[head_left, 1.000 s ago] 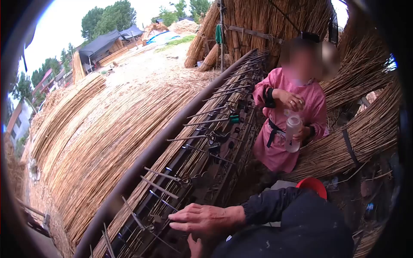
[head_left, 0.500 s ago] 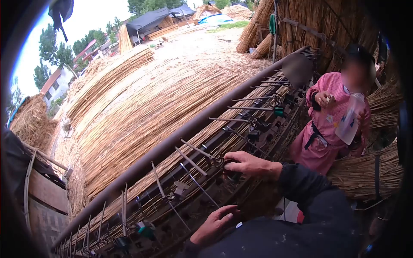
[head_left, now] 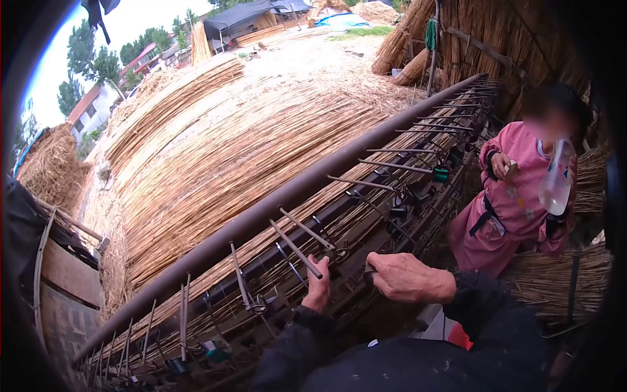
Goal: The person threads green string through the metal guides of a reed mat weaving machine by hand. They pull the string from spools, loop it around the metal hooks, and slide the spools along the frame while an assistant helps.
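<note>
Both hands are on the weaving frame, left hand gripping a metal rod, right hand beside it. Person in pink tips a bottle.

Both hands bare: left hand, right hand. Long dark sleeves to the wrists, black or near-black fabric, creased, flecked with small pale specks. Ribbed cuff on the left. No gloves or rings discernible.

Slanted metal rod juts from reed-laden frame.
</note>
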Motion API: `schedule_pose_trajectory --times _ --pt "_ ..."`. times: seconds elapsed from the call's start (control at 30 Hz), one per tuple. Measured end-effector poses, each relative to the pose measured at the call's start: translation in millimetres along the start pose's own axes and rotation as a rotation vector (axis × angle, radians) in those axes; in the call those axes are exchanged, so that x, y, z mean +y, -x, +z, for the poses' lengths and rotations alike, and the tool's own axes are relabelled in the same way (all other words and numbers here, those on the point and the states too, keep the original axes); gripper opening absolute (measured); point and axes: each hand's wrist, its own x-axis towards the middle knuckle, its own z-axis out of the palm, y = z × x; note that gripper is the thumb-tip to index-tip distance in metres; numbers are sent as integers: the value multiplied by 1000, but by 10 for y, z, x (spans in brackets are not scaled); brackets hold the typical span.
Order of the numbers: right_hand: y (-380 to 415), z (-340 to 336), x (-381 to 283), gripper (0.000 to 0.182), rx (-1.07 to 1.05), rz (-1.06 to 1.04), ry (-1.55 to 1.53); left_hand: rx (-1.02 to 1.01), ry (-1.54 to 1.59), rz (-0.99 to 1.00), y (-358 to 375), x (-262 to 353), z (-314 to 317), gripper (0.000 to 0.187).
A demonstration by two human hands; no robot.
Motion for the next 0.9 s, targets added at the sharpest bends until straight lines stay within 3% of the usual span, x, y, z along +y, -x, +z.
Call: schedule_pose_trajectory --times 0.1,0.17,0.2,0.23,0.27,0.3,0.33,0.4,0.5,0.57,0.6,0.67,0.77,0.87,0.9 --pt "202 426 160 21 -85 -42 -210 76 26 -47 -922 -472 -123 85" --pt "248 640 214 26 -177 77 -391 180 95 -125 -1566 -994 -253 84" --pt "272 722 220 26 -149 84 -459 237 6 2 -1566 -951 -172 65" --pt "278 757 209 27 -122 91 -525 231 6 7 -1545 -831 -117 65" --pt "276 743 181 27 -118 153 -608 104 94 51 -1512 -717 -74 49" --pt "286 772 200 27 -115 157 -610 -22 180 92 -1398 -567 -21 37" --pt "284 825 231 27 -28 164 -818 4 219 92 -1012 -255 116 22" --pt "292 835 250 29 101 216 -1153 -5 209 85 -757 -161 163 22" --pt "310 748 297 33 246 197 -1079 -69 286 105 -265 -147 166 23" --pt "320 783 332 31 226 211 -1128 -138 344 -89 321 145 198 23" --pt "318 821 342 29 207 232 -1179 -135 341 -89 544 239 173 23" --pt "294 909 323 27 156 242 -1227 -264 341 85 904 329 98 19" --pt "220 1031 198 23 72 227 -1257 -194 354 258 1127 321 -216 19" --pt "46 1240 41 18 -31 118 -1199 -154 450 190 1304 417 -468 17" --pt "-2 1196 -95 16 -23 64 -988 -131 496 154 1340 424 -533 16"
